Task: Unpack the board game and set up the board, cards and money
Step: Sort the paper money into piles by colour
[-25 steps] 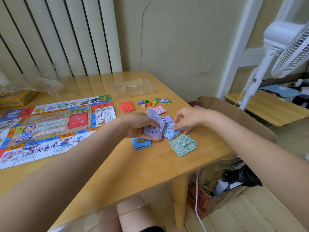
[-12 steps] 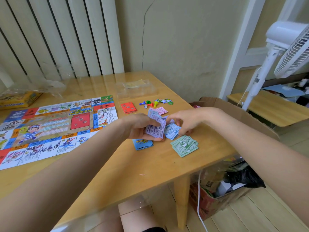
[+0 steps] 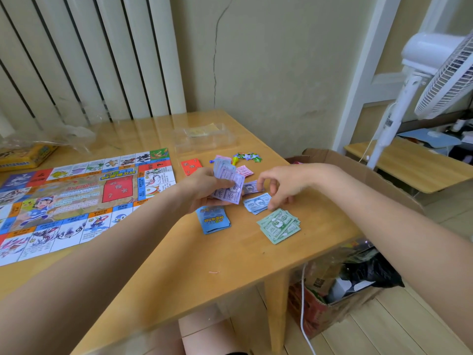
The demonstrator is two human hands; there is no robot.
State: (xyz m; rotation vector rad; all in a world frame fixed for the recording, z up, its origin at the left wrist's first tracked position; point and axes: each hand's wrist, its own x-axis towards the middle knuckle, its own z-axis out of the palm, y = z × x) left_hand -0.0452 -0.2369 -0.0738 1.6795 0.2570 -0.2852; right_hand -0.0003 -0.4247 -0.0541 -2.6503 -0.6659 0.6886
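Several thin purple paper banknotes (image 3: 229, 187) were fanned in the left hand (image 3: 202, 189), which gripped them by their lower edges, while the right hand (image 3: 280, 185) hovered, fingers loosely curled and holding nothing, over the small blue banknote pile (image 3: 257, 203) near the wooden tabletop's (image 3: 179, 265) right edge. Light, limp and slippery, the notes likely needed pinching by an edge; bare wood toward the near right corner, beyond the green banknote pile (image 3: 279, 226), left room for further piles.

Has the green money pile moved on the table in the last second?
No. The green money pile sits in the same spot near the table's right edge, below the blue notes; only the camera shifted.
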